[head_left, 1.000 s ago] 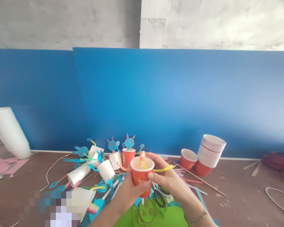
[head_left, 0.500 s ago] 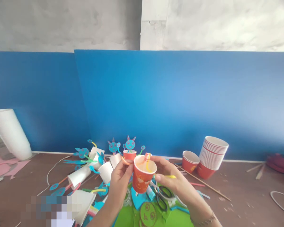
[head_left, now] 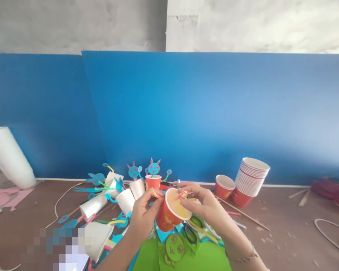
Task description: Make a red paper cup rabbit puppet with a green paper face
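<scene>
Two hands meet over a littered brown desk backed by blue boards: left hand grips the tilted red cup, right hand pinches its straw, whose lower end stays hidden.

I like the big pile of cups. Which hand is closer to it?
Right. The right hand sits beside the red cup stack; the left hand is farther away, across the held red cup.

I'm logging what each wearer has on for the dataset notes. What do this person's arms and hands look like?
Both forearms are bare, with no sleeves or gloves in view. The right hand has a thin chain bracelet at its wrist. The left hand shows no jewellery that I can make out.
</scene>
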